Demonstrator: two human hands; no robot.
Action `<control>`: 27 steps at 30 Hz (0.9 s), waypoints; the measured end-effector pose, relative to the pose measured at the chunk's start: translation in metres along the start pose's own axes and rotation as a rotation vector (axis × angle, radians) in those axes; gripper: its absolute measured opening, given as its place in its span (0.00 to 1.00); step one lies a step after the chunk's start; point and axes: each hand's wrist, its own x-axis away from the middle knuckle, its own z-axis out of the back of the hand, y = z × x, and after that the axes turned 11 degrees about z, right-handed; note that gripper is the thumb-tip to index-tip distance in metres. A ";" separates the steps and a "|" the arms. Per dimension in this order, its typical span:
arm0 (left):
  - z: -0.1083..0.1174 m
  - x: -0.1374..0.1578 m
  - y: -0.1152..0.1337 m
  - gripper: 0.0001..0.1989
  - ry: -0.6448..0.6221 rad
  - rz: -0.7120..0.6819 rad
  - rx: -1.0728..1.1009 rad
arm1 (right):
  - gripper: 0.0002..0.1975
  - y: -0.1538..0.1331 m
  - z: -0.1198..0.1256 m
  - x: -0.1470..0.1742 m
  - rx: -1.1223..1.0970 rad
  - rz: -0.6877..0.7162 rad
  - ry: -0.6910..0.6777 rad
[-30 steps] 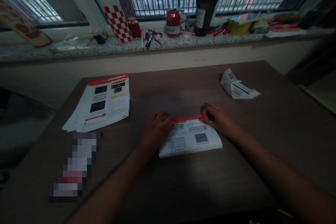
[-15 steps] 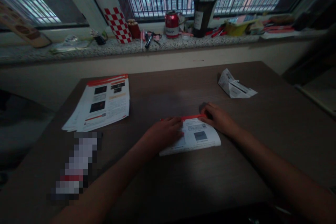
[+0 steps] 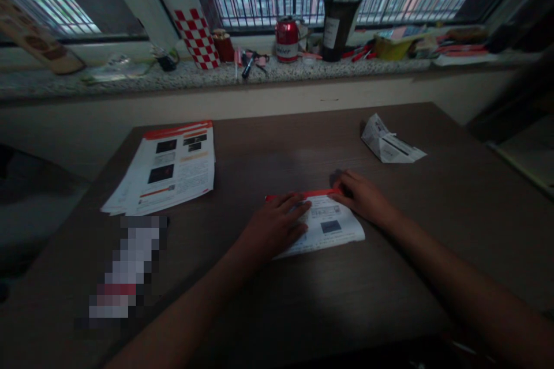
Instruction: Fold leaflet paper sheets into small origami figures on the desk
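A printed sheet of paper [image 3: 331,229], with a red strip along its far edge, lies on the table in front of me and seems folded. My left hand [image 3: 277,225] rests flat over its left part, fingers spread, covering some of the print. At the far right corner, my right hand [image 3: 352,193] has its fingers curled and pinched on the red edge; the fingertips are partly hidden. Beyond that hand, to the right, stands a folded paper piece [image 3: 392,147], which neither hand touches.
A stack of printed sheets [image 3: 173,167] lies at the table's far left, and a blurred-out object [image 3: 130,265] is nearer me. Along the windowsill [image 3: 268,75] stand a checkered bottle [image 3: 197,37], a red can [image 3: 287,40], a dark cup [image 3: 340,29] and small clutter.
My left hand has slid slightly toward the right and nearer me over the sheet, its fingers spreading wider. The right hand keeps its place at the corner.
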 end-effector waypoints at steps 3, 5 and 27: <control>-0.004 0.002 -0.001 0.26 0.015 0.009 0.032 | 0.09 -0.001 0.001 0.000 0.016 0.011 -0.007; -0.006 0.002 -0.002 0.26 0.022 0.016 0.043 | 0.08 -0.001 0.002 -0.001 0.017 0.014 -0.017; -0.014 0.002 -0.003 0.26 0.080 0.008 0.057 | 0.34 -0.086 -0.026 0.013 0.245 0.083 -0.152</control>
